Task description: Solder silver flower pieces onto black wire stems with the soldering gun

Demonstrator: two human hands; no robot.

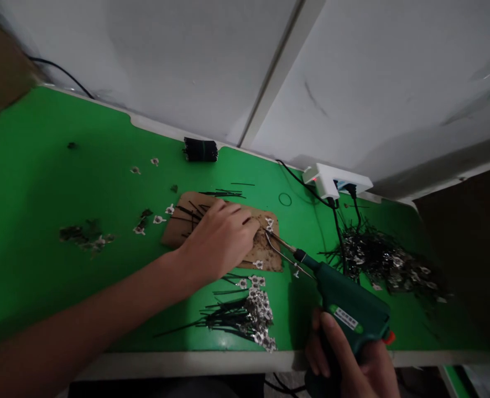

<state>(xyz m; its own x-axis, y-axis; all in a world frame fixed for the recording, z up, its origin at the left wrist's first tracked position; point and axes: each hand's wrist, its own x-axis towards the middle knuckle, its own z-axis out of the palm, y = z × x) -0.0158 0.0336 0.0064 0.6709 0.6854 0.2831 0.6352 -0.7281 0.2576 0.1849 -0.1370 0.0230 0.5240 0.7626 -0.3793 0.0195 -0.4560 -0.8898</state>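
My left hand rests on a brown board in the middle of the green table, fingers curled and pinched on something small I cannot make out. My right hand grips the handle of a green soldering gun at the table's front edge. The gun's metal tip points left and nearly touches the left fingertips on the board. Small silver star-shaped parts with black wires lie in a pile just in front of the board.
A large heap of wired silver parts lies at the right. A white power strip with black cords sits by the white wall. A black wire bundle lies at the back. Loose parts are scattered on the left.
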